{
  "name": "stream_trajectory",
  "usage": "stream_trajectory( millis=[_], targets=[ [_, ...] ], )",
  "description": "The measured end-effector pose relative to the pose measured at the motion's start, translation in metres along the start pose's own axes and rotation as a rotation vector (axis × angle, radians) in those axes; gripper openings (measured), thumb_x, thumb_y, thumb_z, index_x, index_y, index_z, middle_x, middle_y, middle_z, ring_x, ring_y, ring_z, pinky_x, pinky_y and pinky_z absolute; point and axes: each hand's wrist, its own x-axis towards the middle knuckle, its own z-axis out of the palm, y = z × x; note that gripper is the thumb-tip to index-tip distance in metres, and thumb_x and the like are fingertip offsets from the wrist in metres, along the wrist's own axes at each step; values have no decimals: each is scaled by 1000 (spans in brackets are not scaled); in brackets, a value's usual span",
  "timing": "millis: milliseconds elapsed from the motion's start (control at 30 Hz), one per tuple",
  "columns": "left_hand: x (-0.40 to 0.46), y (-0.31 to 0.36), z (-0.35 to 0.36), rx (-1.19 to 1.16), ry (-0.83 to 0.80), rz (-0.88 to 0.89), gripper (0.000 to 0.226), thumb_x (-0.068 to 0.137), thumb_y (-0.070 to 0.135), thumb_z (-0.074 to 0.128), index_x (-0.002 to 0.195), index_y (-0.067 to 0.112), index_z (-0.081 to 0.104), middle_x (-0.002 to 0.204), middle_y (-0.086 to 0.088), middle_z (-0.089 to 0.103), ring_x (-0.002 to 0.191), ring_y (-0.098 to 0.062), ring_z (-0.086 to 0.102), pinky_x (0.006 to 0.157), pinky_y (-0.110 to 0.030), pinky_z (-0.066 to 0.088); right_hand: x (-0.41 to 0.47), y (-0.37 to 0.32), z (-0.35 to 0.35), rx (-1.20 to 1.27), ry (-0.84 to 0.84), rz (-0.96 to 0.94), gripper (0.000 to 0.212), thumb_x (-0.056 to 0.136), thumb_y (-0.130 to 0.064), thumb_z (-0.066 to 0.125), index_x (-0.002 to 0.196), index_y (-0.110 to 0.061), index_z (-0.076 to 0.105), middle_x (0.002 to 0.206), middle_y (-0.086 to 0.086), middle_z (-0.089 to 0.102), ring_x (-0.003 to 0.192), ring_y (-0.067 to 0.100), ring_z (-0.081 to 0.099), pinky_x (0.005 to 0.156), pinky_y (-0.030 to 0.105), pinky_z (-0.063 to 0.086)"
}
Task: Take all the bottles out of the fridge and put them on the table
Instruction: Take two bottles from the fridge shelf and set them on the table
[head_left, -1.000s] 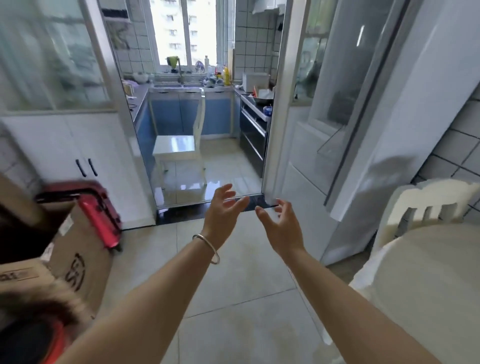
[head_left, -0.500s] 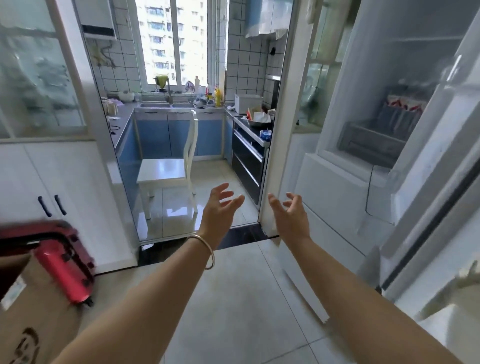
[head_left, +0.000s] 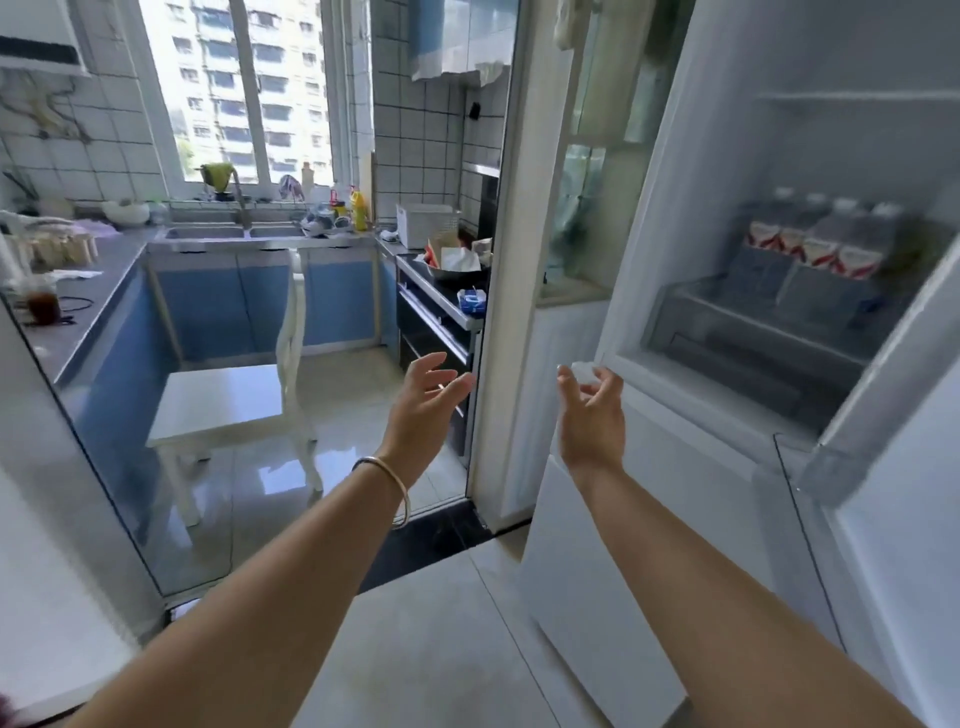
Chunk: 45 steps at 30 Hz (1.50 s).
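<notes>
Head view: our left hand (head_left: 423, 402) and right hand (head_left: 589, 410) reach forward, fingers loose, empty. Clear plastic red-labelled bottles (head_left: 818, 244) crowd the white fridge's (head_left: 727, 156) shelf; grabbing one hastily could topple its neighbours.

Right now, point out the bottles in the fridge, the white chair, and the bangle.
bottles (head_left: 815, 249), head view, on a red-and-white label.
white chair (head_left: 223, 397), head view, on the seat.
bangle (head_left: 397, 480), head view, on the left wrist.
</notes>
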Motion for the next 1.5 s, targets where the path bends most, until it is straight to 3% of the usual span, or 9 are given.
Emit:
stream_trajectory(
  millis=[200, 433, 633, 933, 1033, 1133, 1233, 1367, 1500],
  targets=[
    [129, -31, 53, -66, -172, -18, 47, 87, 26, 62, 130, 17, 45, 112, 0, 59, 103, -16, 57, 91, -32, 45, 100, 28, 9, -78, 176, 34, 58, 90, -51, 46, 135, -15, 36, 130, 4, 53, 115, 22, 53, 90, 33, 40],
    [256, -47, 160, -109, -486, 8, 40, 89, 24, 60, 126, 21, 45, 114, -2, 57, 89, -10, 57, 76, -22, 46, 205, 55, -15, -142, 436, 149, 60, 89, -52, 46, 137, -17, 35, 130, 2, 52, 117, 21, 51, 93, 35, 39],
    [314, -71, 269, -126, -695, -6, 37, 88, 29, 62, 121, 28, 47, 106, 7, 60, 100, -15, 58, 90, -35, 44, 274, 86, -59, -199, 617, 186, 60, 88, -52, 49, 137, -20, 35, 131, 0, 50, 120, 20, 49, 100, 41, 40],
    [385, -66, 446, -207, -788, -52, 42, 84, 26, 66, 122, 23, 49, 96, 11, 61, 93, -12, 59, 85, -32, 47, 414, 108, -145, -268, 803, 84, 66, 85, -50, 55, 140, -21, 35, 142, 2, 45, 129, 22, 43, 106, 42, 37],
    [401, -50, 504, -240, -787, -22, 27, 87, 14, 61, 112, 22, 53, 86, 13, 59, 82, -5, 56, 73, -22, 44, 458, 119, -175, -243, 884, 4, 62, 77, -54, 56, 130, -24, 46, 130, 0, 55, 120, 21, 52, 101, 45, 44],
    [423, -41, 551, -284, -841, 9, 21, 87, 6, 58, 106, 17, 57, 76, 16, 64, 73, 5, 59, 68, -15, 45, 492, 129, -201, -200, 995, -58, 44, 79, -37, 67, 116, -20, 51, 106, -9, 55, 106, 18, 54, 86, 27, 41],
    [440, -40, 583, -266, -890, 55, 38, 85, 17, 63, 121, 14, 52, 98, 5, 64, 91, -7, 60, 80, -25, 45, 511, 138, -216, -208, 1024, -33, 59, 79, -30, 72, 128, -13, 43, 109, -7, 41, 105, 12, 43, 84, 18, 32],
    [449, -36, 621, -309, -904, 96, 42, 82, 24, 69, 120, 23, 51, 115, 3, 62, 104, -10, 60, 86, -25, 47, 539, 147, -238, -231, 1036, 23, 86, 74, -40, 74, 141, -9, 30, 140, 11, 35, 128, 25, 40, 106, 42, 37],
    [447, -36, 652, -342, -951, 131, 47, 81, 31, 69, 124, 19, 52, 121, 2, 63, 109, -9, 60, 94, -30, 48, 552, 155, -249, -222, 1052, 1, 86, 66, -50, 75, 136, -15, 38, 134, 7, 46, 121, 22, 50, 98, 40, 46]
  ],
)
